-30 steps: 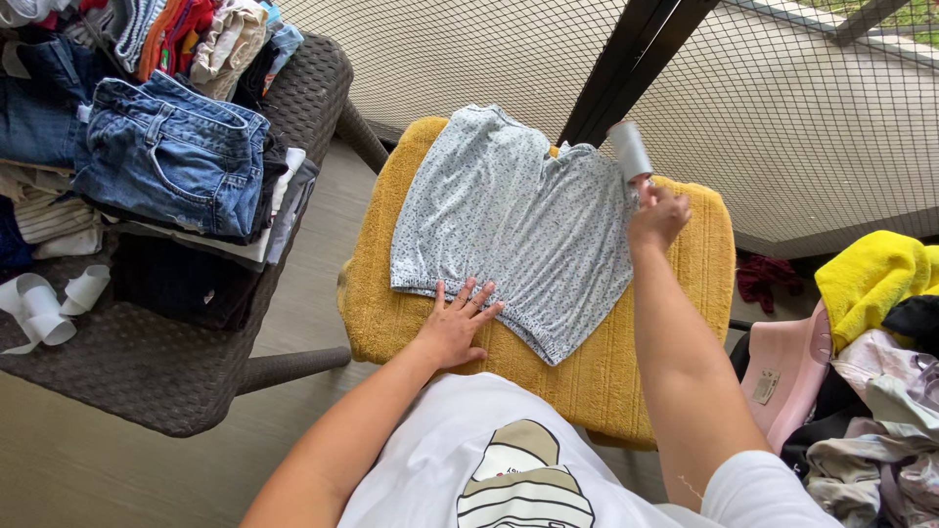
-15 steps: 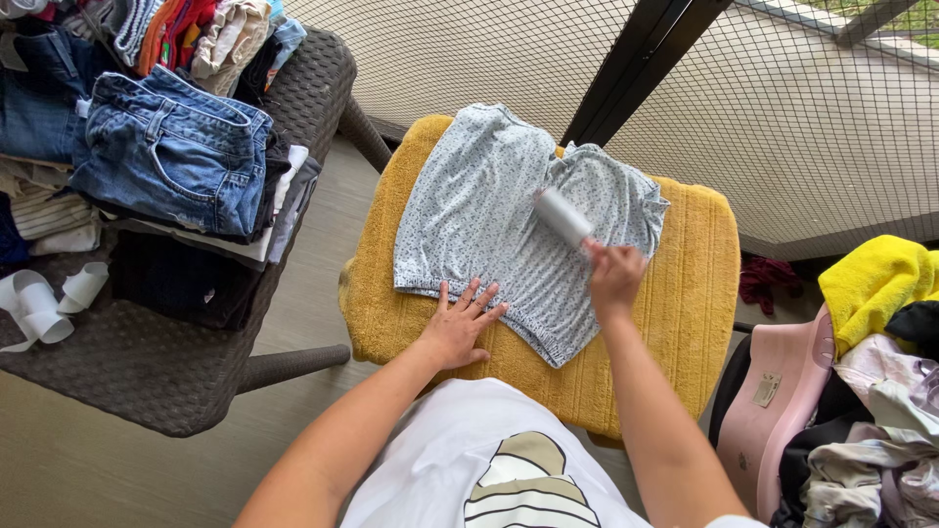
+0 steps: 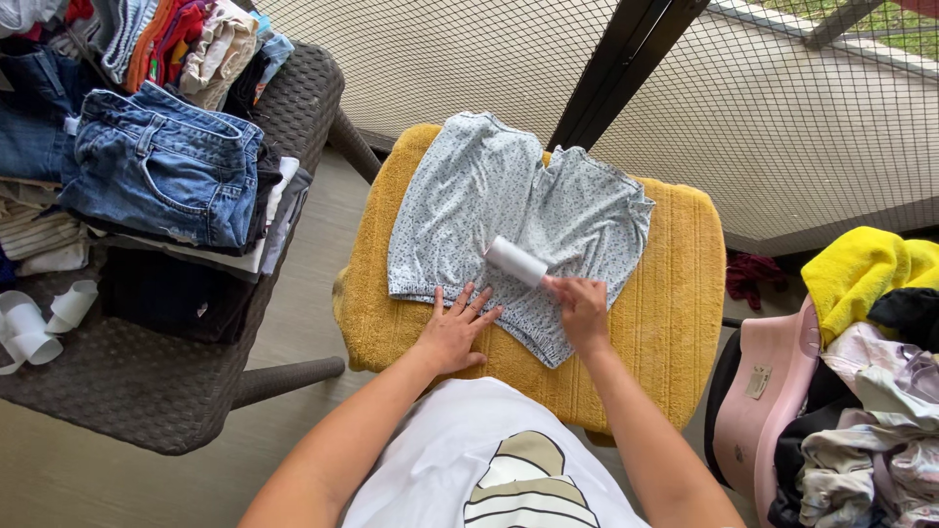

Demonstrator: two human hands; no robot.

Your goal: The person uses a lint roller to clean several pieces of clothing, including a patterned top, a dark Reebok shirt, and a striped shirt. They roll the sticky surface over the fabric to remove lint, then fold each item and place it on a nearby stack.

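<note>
White lint roller [image 3: 516, 261] lying on the pale blue dotted shorts [image 3: 509, 220], long axis running upper-left to lower-right, handle end toward the right hand [image 3: 580, 305] | right fingers clamped on the handle | left hand [image 3: 452, 328] flat, fingers spread on the hem | yellow towel [image 3: 665, 293] underneath | small tan rectangular tag on the pink tub [image 3: 773, 391] at right

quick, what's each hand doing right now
Left hand: open, flat on the pale patterned shorts.
Right hand: closed on the lint roller.
</note>
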